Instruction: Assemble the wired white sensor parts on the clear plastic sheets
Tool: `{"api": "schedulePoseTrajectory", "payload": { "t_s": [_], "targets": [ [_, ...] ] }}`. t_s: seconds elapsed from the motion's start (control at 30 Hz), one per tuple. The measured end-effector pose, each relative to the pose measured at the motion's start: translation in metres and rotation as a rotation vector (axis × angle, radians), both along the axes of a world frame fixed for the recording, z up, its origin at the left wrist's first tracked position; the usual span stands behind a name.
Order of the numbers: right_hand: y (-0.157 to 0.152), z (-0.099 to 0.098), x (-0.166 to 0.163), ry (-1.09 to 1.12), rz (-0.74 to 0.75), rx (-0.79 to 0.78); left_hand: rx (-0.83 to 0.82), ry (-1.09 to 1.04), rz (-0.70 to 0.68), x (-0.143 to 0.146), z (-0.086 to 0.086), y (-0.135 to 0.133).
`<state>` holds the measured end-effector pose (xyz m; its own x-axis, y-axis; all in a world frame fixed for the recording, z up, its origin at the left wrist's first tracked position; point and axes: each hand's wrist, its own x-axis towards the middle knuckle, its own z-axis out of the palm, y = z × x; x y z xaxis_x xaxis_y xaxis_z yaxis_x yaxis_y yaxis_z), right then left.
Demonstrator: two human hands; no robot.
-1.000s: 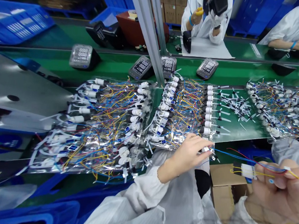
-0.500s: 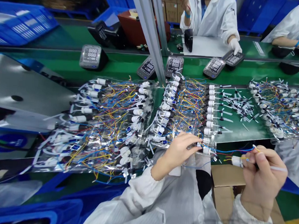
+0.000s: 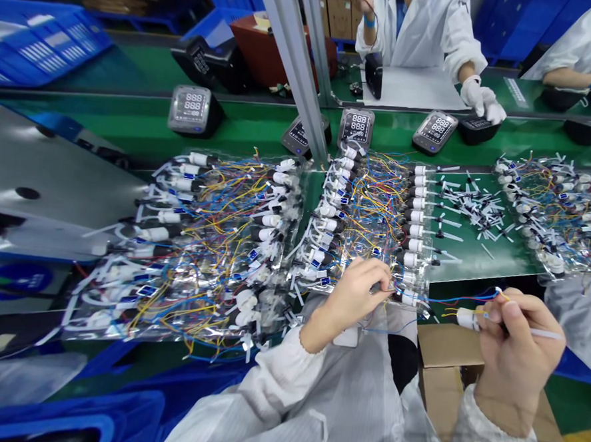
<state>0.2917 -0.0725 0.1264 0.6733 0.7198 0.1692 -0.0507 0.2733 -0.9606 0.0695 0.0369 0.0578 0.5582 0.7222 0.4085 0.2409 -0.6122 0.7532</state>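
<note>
The right hand (image 3: 515, 344) is closed, thumb and fingers pinching a thin white plastic tube (image 3: 546, 334) together with a short white plastic cylinder (image 3: 467, 318), from which fine yellow leads (image 3: 450, 314) trail. Thin blue and red wires (image 3: 458, 301) stretch from that grip across to the left hand (image 3: 353, 298), whose curled fingertips (image 3: 384, 281) reach a small white plastic fitting (image 3: 409, 297) at the edge of a clear plastic bag of wire harnesses (image 3: 366, 218). The fingers seem pinched on the wires there, but they hide the contact, so I cannot tell whether they truly hold anything. The wires look fairly taut between the hands, so spreading the hands further could strain or pull loose a thin lead at the cylinder or fitting. The bag's mass of coloured wires lies right under the left hand, where a lead could snag and drag neighbouring harnesses out of line. The bag rests on a green conveyor belt (image 3: 478, 262), and if the belt is moving, it could tug the wires too. Loose white plastic pieces (image 3: 476, 209) lie on the belt beyond, and a cardboard box (image 3: 448, 344) sits below the right hand, ready to catch anything dropped.
</note>
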Motion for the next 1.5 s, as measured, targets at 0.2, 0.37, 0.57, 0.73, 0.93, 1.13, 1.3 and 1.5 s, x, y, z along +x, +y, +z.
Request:
{"api": "schedulePoseTrajectory", "payload": {
  "t_s": [0.2, 0.37, 0.57, 0.73, 0.93, 1.13, 1.3, 1.5],
  "targets": [
    [-0.003, -0.002, 0.0, 0.004, 0.025, 0.007, 0.043, -0.01, 0.007, 0.001, -0.001, -0.001],
    [-0.003, -0.003, 0.001, -0.012, 0.032, 0.013, 0.038, -0.042, 0.017, 0.001, -0.001, -0.001],
    [-0.004, -0.003, 0.0, -0.014, 0.046, 0.005, 0.014, -0.071, -0.009, 0.002, -0.004, -0.002],
    [-0.004, -0.004, 0.002, -0.009, 0.032, 0.033, 0.019, -0.076, 0.02, 0.001, 0.0, -0.004],
    [-0.005, -0.005, 0.0, -0.001, 0.015, 0.004, 0.198, -0.02, 0.186, -0.01, 0.011, -0.007],
    [-0.004, -0.01, -0.011, -0.027, 0.064, -0.069, 0.208, -0.094, 0.286, -0.02, 0.011, -0.003],
    [-0.005, -0.012, -0.009, -0.025, 0.055, -0.054, 0.097, 0.021, 0.009, -0.036, 0.02, 0.006],
    [-0.007, -0.011, -0.002, 0.005, 0.053, -0.107, -0.058, -0.203, -0.189, -0.05, 0.021, 0.011]
  ]
}}
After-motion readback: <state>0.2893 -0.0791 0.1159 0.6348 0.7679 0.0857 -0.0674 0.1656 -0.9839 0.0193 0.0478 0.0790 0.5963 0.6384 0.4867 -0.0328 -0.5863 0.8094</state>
